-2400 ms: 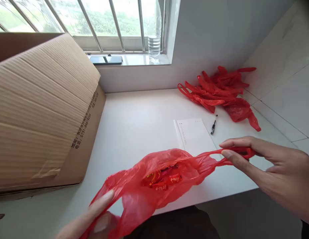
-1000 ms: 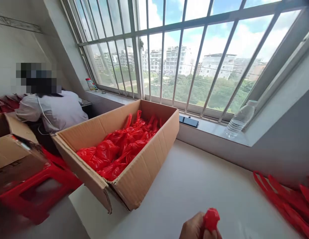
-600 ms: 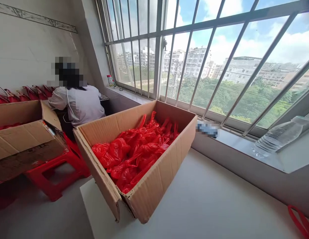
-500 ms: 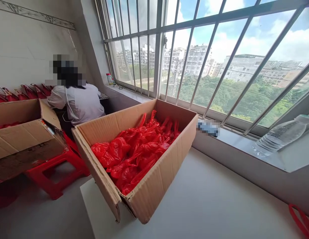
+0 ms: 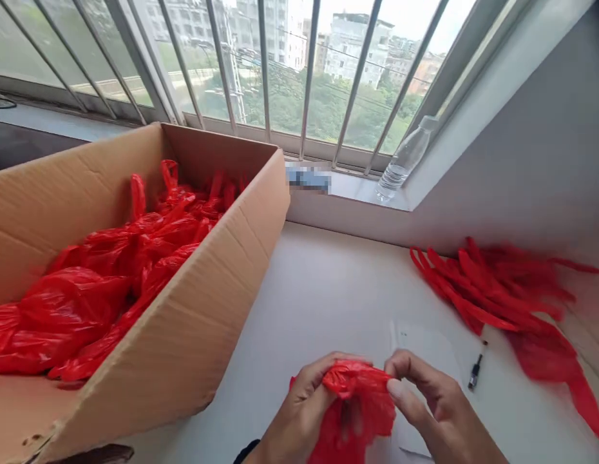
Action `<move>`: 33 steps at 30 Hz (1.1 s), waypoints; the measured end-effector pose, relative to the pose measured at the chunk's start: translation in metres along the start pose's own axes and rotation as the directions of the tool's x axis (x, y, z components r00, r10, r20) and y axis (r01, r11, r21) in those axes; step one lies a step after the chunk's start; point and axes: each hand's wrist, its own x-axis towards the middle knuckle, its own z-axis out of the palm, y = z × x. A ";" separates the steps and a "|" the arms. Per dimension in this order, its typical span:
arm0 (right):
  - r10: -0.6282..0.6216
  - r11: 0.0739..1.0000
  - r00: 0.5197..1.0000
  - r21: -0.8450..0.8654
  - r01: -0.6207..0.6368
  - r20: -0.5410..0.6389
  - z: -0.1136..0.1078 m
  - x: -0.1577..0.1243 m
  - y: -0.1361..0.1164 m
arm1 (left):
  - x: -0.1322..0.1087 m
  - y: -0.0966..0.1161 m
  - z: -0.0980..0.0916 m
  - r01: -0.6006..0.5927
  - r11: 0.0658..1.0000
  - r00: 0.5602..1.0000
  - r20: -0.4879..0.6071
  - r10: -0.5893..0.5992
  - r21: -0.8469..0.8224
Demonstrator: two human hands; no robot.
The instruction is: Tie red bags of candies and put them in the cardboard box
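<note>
A thin red plastic bag (image 5: 360, 393) hangs between my hands over the white table, its upper edge gathered. My left hand (image 5: 304, 406) is closed around the gathered part of it. On the other side, my right hand (image 5: 429, 399) pinches the bag's edge between thumb and forefinger. To the left stands a cardboard box (image 5: 227, 258) holding several knotted red plastic bags (image 5: 82, 303). Beyond my right hand lies a loose heap of red bags with long straps (image 5: 497, 290), partly blurred.
A black pen-like item (image 5: 477, 367) and a white sheet (image 5: 435, 348) lie on the white table (image 5: 323, 277). Along the sill, under the barred window, stands a clear water bottle (image 5: 400, 164) beside a blurred-out bluish object (image 5: 309, 179).
The view has swung right and down. Both my hands have come into view with a red plastic bag, and the box now sits further left. The other person is out of view.
</note>
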 end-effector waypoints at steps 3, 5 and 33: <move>0.065 0.986 0.993 0.144 -0.078 0.094 0.001 0.004 -0.006 | -0.001 0.004 0.006 0.032 0.999 0.998 0.052 -0.034 0.041; 0.077 0.981 0.993 0.171 -0.091 0.087 0.001 0.006 -0.008 | -0.001 0.005 0.011 0.029 0.995 0.999 0.021 -0.032 0.099; -0.152 0.952 0.977 0.289 0.105 0.148 0.011 0.016 0.027 | 0.006 0.001 0.010 -0.129 0.782 0.963 -0.109 0.244 0.610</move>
